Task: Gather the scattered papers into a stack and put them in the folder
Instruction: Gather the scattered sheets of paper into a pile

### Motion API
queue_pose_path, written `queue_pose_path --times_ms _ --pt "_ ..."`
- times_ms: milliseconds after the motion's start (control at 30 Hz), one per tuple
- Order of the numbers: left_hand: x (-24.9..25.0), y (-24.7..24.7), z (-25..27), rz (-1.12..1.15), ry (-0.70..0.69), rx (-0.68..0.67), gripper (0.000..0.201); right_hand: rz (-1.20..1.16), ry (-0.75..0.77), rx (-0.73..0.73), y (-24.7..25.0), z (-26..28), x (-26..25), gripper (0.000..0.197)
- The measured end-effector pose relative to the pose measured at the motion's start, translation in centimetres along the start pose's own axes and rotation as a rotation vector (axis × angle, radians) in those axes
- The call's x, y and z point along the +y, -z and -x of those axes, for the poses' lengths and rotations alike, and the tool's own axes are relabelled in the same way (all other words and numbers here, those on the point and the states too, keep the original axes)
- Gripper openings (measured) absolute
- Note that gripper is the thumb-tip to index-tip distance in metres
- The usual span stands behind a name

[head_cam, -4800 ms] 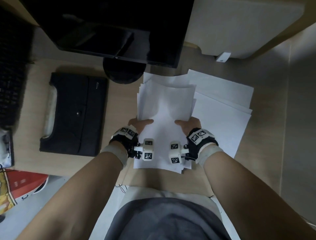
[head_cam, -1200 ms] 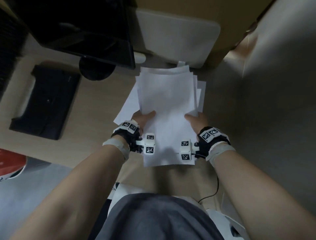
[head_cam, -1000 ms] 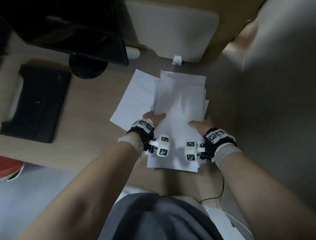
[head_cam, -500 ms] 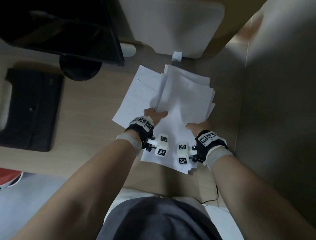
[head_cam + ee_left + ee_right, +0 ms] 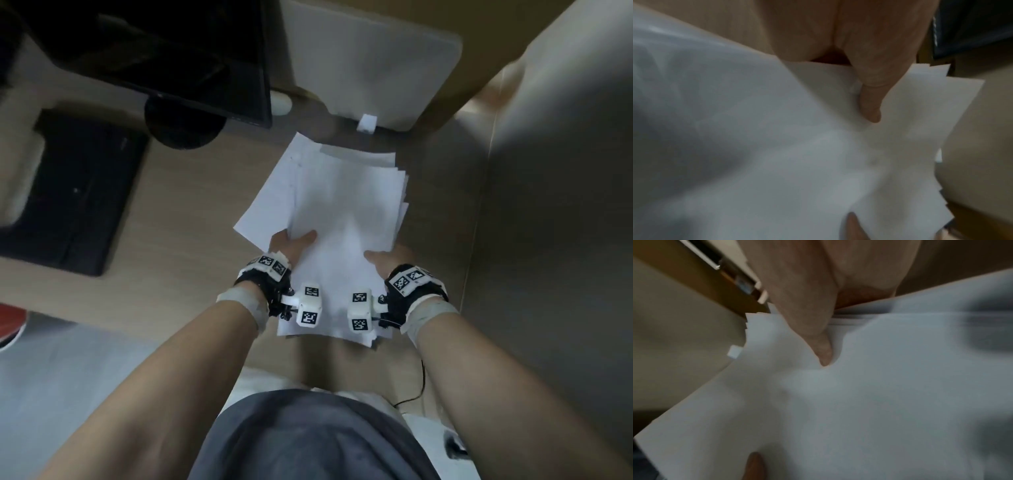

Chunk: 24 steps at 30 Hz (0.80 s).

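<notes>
A loose stack of white papers [image 5: 346, 219] is held above the wooden desk [image 5: 178, 240], its edges uneven. My left hand [image 5: 291, 245] pinches the stack's left edge, thumb on top [image 5: 869, 104]. My right hand [image 5: 385, 258] pinches the right edge, thumb on top [image 5: 818, 340]. One sheet [image 5: 270, 202] sticks out to the left beneath the stack. The black folder [image 5: 72, 195] lies shut at the desk's left side. The fingers under the papers are hidden.
A black monitor [image 5: 164, 51] on a round stand [image 5: 185, 126] is at the back left. A white panel [image 5: 370, 58] with a small white clip [image 5: 367, 122] stands behind the papers. A grey partition wall [image 5: 555, 205] closes the right side.
The stack has swung from a rightward tilt back to nearly straight, and both hands have shifted slightly with it. The view has drifted right since the oldest frame.
</notes>
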<state>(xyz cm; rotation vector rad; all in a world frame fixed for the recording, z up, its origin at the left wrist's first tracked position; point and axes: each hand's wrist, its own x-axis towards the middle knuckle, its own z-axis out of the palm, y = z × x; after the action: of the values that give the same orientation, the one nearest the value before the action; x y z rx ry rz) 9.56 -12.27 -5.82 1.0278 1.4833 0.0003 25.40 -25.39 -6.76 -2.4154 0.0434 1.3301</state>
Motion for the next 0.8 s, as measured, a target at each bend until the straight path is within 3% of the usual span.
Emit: queue_pose_path --times_ms 100,167,233,367,500,633,667,733,800 --pt "-3.1 1.2 0.5 0.274 0.068 0.088 0.091 0.095 0.182 0.044 -0.4 1.7 -3.4 0.058" --pt "-5.1 1.3 1.0 0.437 0.126 0.179 0.082 0.186 0.292 0.040 -0.8 2.5 -5.6 0.039" --pt "-6.4 1.5 1.6 0.433 0.124 0.260 0.062 0.254 0.365 0.053 -2.2 2.8 -7.0 0.026" --pt "-7.9 2.3 1.1 0.235 0.215 0.309 0.076 0.529 0.404 0.082 -4.7 2.5 -6.8 0.056" --pt "-9.4 3.2 -1.1 0.061 0.228 0.222 0.057 0.648 0.284 0.055 -5.2 1.5 -4.5 0.088" --pt "-8.2 4.0 -2.0 0.038 0.267 0.235 0.040 0.777 0.316 0.134 -5.3 0.9 -3.4 0.081" --pt "-7.8 4.4 -2.0 -0.053 0.241 0.246 0.037 0.753 0.305 0.135 -5.2 0.9 -3.5 0.077" --pt "-7.1 5.3 -1.4 -0.537 0.061 0.177 0.037 0.699 0.249 0.115 -5.3 1.4 -4.0 0.068" --pt "-7.3 6.8 -3.2 -0.559 0.049 0.141 0.042 0.644 0.189 0.089 -5.5 1.5 -4.2 0.060"
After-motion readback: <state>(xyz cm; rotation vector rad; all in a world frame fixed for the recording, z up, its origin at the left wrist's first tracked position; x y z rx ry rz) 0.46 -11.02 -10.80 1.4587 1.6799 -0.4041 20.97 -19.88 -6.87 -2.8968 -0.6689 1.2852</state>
